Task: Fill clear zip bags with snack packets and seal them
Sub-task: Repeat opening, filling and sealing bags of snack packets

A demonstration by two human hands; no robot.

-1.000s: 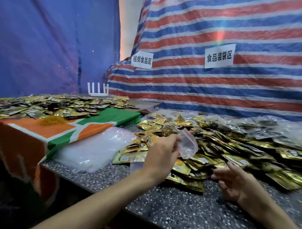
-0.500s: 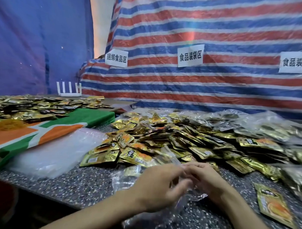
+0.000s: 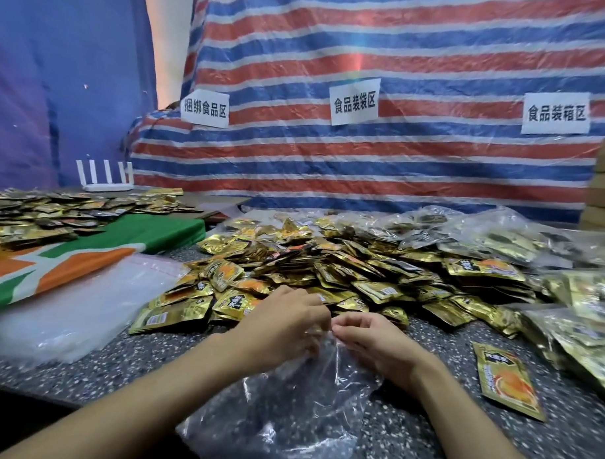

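Head view: left hand [image 3: 284, 328] and right hand [image 3: 376, 348] pinch the mouth of an empty zip bag [image 3: 288, 410]. Some filled bags [image 3: 499, 236] lie behind; the large packet heap [image 3: 327, 271] is unbagged.

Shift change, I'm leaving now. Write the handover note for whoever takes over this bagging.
Left hand: pinches the mouth of a clear bag. Right hand: pinches the same mouth, beside the left.
Bag lies on the table, nothing in it. Packet pile just beyond the hands; one loose packet to the right; spare bags to the left.
Done: filled bags lie at the back right.
Left: open this bag, fill it, seal it.
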